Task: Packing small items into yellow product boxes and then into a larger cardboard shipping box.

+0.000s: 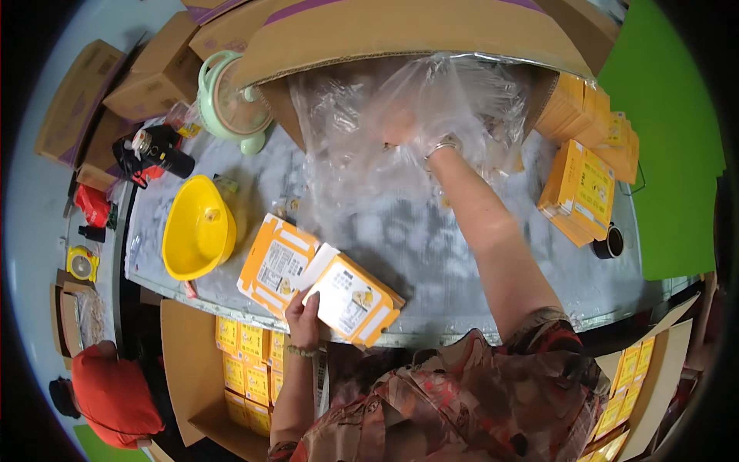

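Note:
My left hand (pixel 303 319), its thumb on top, grips an opened-out orange and white carton box (pixel 350 304) at the table's front edge. One printed panel spreads out to the left of the box's body. My right arm reaches forward into a large cardboard carton (pixel 423 35) lying with its mouth toward me. A clear plastic bag (pixel 346 138) lines this carton and spills onto the table. Through the crumpled film my right hand (pixel 400 127) shows only as a blur, so its fingers and anything in them are hidden.
A yellow bowl (pixel 197 231), a black flask (pixel 165 154) and a pale green round appliance (pixel 231 100) stand left. Right are stacked flat orange boxes (pixel 579 189) and a dark cup (pixel 610 242). Cartons of filled yellow boxes (pixel 250 362) flank me. A person in red (pixel 115 396) is lower left.

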A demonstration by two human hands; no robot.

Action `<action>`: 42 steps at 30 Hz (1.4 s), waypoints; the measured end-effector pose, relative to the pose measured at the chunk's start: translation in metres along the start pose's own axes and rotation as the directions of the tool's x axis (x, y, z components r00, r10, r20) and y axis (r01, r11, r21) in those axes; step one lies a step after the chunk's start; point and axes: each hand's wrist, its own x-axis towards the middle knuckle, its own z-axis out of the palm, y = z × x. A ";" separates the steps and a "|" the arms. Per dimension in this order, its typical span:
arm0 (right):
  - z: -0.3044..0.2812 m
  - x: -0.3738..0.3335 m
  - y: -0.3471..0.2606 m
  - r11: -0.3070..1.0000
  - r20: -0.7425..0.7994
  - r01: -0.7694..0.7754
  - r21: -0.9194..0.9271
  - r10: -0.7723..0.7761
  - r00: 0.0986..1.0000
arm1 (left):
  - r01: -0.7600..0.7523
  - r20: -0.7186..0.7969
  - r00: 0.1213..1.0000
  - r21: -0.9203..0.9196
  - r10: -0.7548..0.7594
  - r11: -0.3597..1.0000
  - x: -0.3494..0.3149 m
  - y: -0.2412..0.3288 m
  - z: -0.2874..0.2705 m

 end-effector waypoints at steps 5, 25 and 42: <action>0.000 -0.016 -0.014 0.997 0.036 0.073 -0.009 -0.073 0.997 | -0.040 0.038 0.998 -0.006 0.040 0.999 -0.002 0.000 0.003; -0.191 -0.167 -0.156 0.983 0.051 -0.001 0.183 -0.009 0.999 | 0.007 -0.093 0.995 -0.311 -0.038 0.950 -0.046 0.016 -0.013; -0.157 -0.319 -0.133 0.994 -0.174 0.079 -0.074 -0.091 0.981 | 0.104 -0.011 0.993 -0.353 -0.115 0.930 -0.091 -0.006 0.011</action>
